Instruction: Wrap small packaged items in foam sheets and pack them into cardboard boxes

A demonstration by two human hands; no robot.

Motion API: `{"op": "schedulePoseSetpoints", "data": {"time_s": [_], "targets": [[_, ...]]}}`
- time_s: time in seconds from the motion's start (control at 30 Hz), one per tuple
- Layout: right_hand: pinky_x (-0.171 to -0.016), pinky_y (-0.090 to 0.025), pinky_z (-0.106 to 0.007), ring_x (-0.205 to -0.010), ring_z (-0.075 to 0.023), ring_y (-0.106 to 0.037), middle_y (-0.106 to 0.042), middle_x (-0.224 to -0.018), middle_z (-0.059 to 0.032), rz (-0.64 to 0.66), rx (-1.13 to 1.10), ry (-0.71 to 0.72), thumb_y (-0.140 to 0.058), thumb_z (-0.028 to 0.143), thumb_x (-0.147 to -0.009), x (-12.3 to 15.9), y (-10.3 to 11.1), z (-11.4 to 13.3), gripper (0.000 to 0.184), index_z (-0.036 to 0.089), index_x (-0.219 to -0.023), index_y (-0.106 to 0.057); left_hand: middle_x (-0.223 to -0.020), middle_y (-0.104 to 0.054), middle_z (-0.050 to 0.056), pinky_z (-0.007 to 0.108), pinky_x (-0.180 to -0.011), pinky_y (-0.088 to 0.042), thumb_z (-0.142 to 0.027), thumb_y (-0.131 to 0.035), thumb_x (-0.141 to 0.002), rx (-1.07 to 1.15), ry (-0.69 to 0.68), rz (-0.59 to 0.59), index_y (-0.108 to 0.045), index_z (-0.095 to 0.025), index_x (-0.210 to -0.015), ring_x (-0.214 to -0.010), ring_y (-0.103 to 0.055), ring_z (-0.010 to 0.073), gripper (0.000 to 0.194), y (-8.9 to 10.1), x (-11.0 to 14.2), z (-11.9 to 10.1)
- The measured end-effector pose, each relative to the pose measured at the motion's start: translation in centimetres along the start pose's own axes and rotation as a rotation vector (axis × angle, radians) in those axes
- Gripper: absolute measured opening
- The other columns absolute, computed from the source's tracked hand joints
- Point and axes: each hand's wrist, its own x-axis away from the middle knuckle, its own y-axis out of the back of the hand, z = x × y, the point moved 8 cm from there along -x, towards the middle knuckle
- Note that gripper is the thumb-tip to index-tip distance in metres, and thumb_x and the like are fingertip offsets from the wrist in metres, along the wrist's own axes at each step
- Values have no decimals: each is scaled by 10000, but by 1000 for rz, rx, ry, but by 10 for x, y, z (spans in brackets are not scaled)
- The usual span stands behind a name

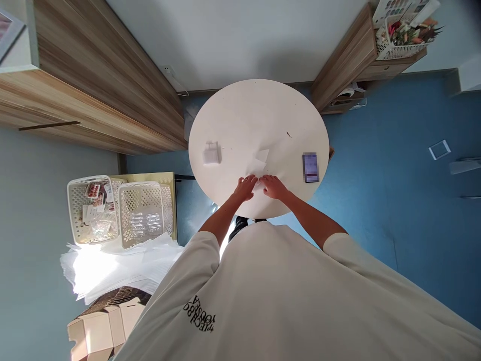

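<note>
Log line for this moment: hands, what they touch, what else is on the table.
left hand: on white paper | right hand: on same paper | round table: small white bag left, phone right

We are seeing a round table (259,110) with a smooth, matt off-white top, and on it thin white paper (260,161) that is looking flat and dull. We are noticing a glossy dark phone (310,167), perforated white plastic baskets (141,213) and brown cardboard boxes (99,328). Grained wood cabinets (93,85) are showing a satin finish.
</note>
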Motion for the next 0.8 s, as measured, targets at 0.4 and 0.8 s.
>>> {"op": "schedulePoseSetpoints", "data": {"time_s": [0.4,0.8], "targets": [[-962,-541,-382,-1167,-248,-642,-621,-1389,-129,-189,-423,-348,-381,363,-1112,-16,21,-24,416,236,-1457,-576,-1472,-607,128,472,-1148,-419,-282,-458,-1032,291,359,-127,-654,-242,-1295,-1374,-549,299,330,28,-30,32],[-757,-527,-360,-917,-231,-619,-606,-1244,-108,-344,-522,-718,-597,395,-995,-25,5,-50,310,245,-1258,-529,-1441,-564,148,398,-871,-578,-226,-516,-1054,431,539,-303,-496,-254,-1420,-1115,-698,278,367,24,-33,33]]}}
